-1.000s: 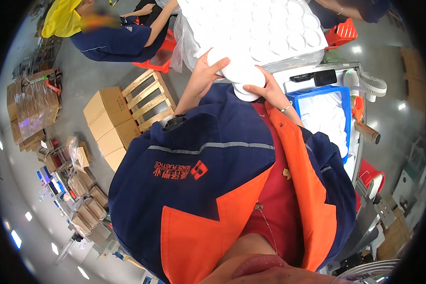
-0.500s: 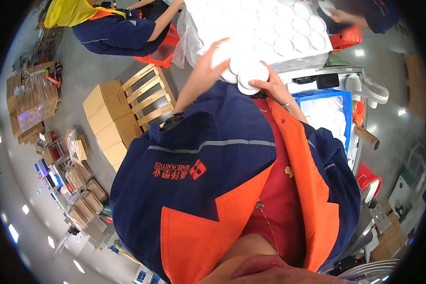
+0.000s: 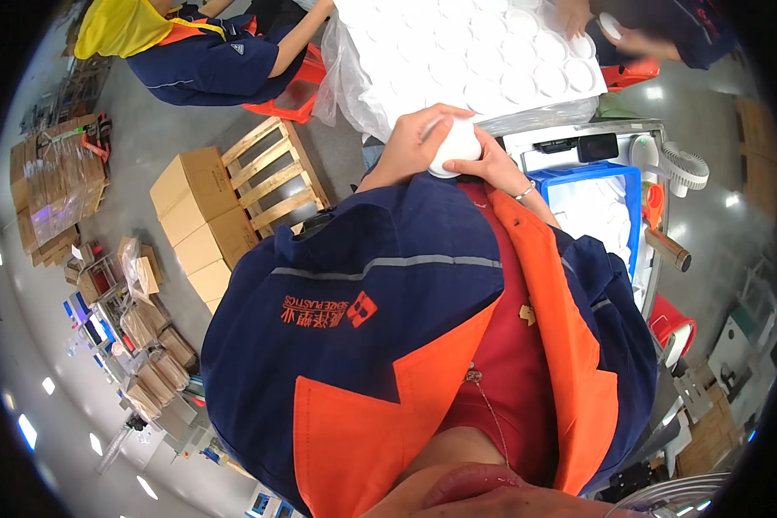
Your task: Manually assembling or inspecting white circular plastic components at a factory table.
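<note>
Close to my chest, both hands hold round white plastic lids [image 3: 459, 145], overexposed so that I cannot tell if it is one or several stacked. My left hand [image 3: 417, 145] is closed around the left side, its fingers over the far edge. From the right, my right hand [image 3: 495, 164] grips the other side, thumb across the near face. Just beyond my hands is a white-covered worktable [image 3: 388, 108], where rows of similar round white pieces [image 3: 518, 84] lie.
A blue bin [image 3: 634, 194] with white pieces stands at right, beside a small fan [image 3: 684, 166]. A co-worker in a yellow head cover [image 3: 121, 30] sits at far left. Another person's hand [image 3: 634, 41] holds a white disc at far right. Cartons [image 3: 194, 194] and a wooden pallet [image 3: 276, 177] lie left.
Separate white discs were in my two hands; now both hands meet around one bundle or piece nearer my chest. The co-worker's second hand at far right has reached onto the table.
</note>
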